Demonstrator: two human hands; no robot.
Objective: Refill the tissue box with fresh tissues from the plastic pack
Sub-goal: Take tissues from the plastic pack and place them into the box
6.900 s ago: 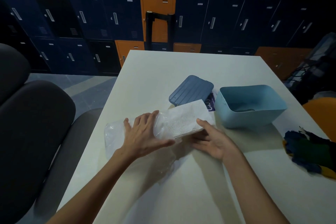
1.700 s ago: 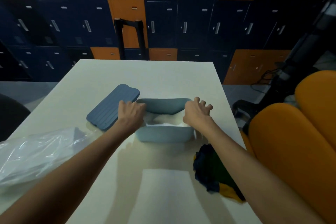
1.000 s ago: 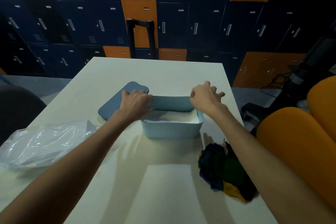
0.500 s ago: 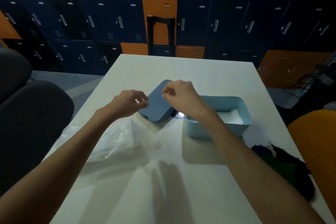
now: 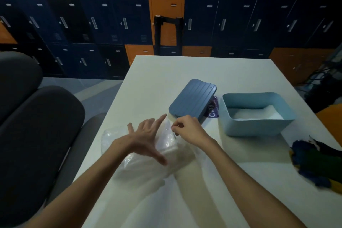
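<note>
The light-blue tissue box (image 5: 255, 126) stands open on the right of the white table, with a white stack of tissues (image 5: 259, 114) inside. Its dark-blue ribbed lid (image 5: 193, 101) lies flat to the left of it. The clear plastic pack (image 5: 148, 155) lies near the table's left edge, with white tissues still showing inside. My left hand (image 5: 146, 137) lies spread, fingers straight, on top of the pack. My right hand (image 5: 187, 128) pinches the pack's plastic at its far end, just in front of the lid.
A purple printed wrapper (image 5: 213, 110) pokes out between lid and box. A dark blue, green and yellow cloth (image 5: 318, 164) lies at the table's right edge. Grey chairs (image 5: 37, 135) stand left of the table, lockers (image 5: 111, 20) behind, an orange seat (image 5: 331, 118) at right.
Both hands left the filled box and came back to the plastic pack. The left hand spread flat onto it and the right hand took a pinch of its plastic. The view swung left.
</note>
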